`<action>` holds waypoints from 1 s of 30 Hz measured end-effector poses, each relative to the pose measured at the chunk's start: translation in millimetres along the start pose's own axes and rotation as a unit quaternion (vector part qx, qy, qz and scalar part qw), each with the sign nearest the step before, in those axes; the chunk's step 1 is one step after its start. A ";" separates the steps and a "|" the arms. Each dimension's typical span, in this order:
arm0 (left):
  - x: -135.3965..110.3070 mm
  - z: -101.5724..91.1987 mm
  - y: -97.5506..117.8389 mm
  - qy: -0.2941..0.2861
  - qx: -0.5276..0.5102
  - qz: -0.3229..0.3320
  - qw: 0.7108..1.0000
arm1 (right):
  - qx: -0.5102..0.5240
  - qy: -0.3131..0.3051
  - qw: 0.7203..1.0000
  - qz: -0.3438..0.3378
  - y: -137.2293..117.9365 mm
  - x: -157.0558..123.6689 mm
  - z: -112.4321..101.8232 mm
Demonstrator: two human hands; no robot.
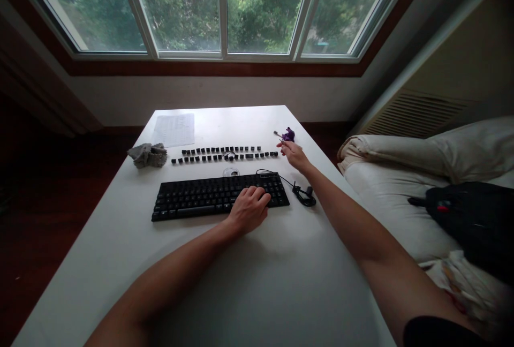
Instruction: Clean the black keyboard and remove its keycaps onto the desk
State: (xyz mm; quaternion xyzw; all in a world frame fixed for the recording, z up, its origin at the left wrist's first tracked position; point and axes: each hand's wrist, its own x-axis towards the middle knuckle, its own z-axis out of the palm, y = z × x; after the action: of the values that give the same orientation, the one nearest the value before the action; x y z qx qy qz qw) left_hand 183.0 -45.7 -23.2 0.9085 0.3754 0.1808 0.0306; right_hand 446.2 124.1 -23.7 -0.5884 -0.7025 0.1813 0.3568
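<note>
A black keyboard (201, 197) lies on the white table (160, 272). My left hand (249, 209) is closed over its right part, fingers bent down against the keys; the fingertips are hidden. Farther off to the right, my right hand (296, 155) pinches a small thin thing, too small to name. Just beyond it are a crumpled purple cloth (288, 134) and a small brush (277, 133). Behind the keyboard, loose black keycaps stand in two rows, a back row (217, 150) and a front row (209, 158). A small clear round dish (231, 172) sits between them and the keyboard.
A coiled black cable (305, 196) lies right of the keyboard. A grey cloth (148, 155) is at the table's left edge, near a pale printed sheet (174, 128). To the right stands a light sofa (395, 175) with a black bag (469, 218). Windows (220, 9) face me.
</note>
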 end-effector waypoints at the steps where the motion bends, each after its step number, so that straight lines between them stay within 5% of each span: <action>1: 0.1 0.2 0.4 0.002 0.001 -0.001 1.000 | 0.017 0.013 0.999 -0.028 -9.4 -5.9 -2.8; 4: 0.3 1.4 1.7 0.006 0.006 0.002 1.000 | 0.006 0.069 0.992 -0.108 -39.2 -24.2 -15.5; 9: 0.3 3.9 3.4 0.008 0.026 0.013 1.000 | 0.032 0.039 0.991 -0.127 -69.1 -48.0 -34.7; 22: 2.3 7.1 4.3 -0.004 0.045 0.026 0.999 | 0.197 -0.097 0.974 -0.053 -57.7 -64.3 -27.8; 30: 2.0 5.4 5.8 -0.003 0.040 0.024 0.999 | 0.218 -0.106 0.970 -0.034 -53.8 -67.4 -18.4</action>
State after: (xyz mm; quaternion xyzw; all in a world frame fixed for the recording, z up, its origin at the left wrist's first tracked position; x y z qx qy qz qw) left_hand 190.1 -48.0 -26.6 0.9185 0.3601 0.1634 -0.0086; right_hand 425.4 43.6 5.8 -0.4499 -0.6995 0.3791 0.4056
